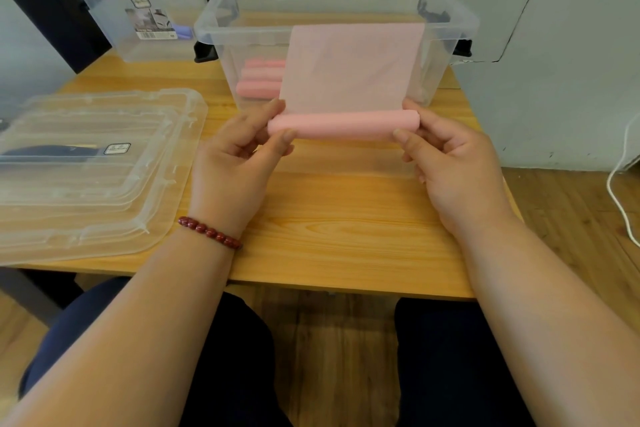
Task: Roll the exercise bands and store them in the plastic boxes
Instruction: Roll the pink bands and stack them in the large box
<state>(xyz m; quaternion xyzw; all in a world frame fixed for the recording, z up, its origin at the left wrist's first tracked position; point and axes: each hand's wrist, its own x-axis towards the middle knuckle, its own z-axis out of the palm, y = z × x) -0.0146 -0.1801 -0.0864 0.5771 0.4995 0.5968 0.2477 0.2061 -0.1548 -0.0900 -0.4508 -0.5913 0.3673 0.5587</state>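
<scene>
The half-rolled pink exercise band point(346, 125) was held above the counter point(346, 218) at centre, its loose sheet running toward twelve o'clock over the near rim of the clear plastic box point(242, 32). The left hand point(235, 163) pinched the roll's nine o'clock end, the right hand point(453, 163) its three o'clock end, each grip closed on it. More rolled bands point(259, 80) lay inside the box. Lids point(104, 211) lay at nine o'clock, a second box point(114, 28) at eleven.

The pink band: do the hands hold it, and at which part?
Yes, the pink band is held at its rolled part: the left hand pinches the left end, the right hand the right end. The flat part runs up to the box.
</scene>
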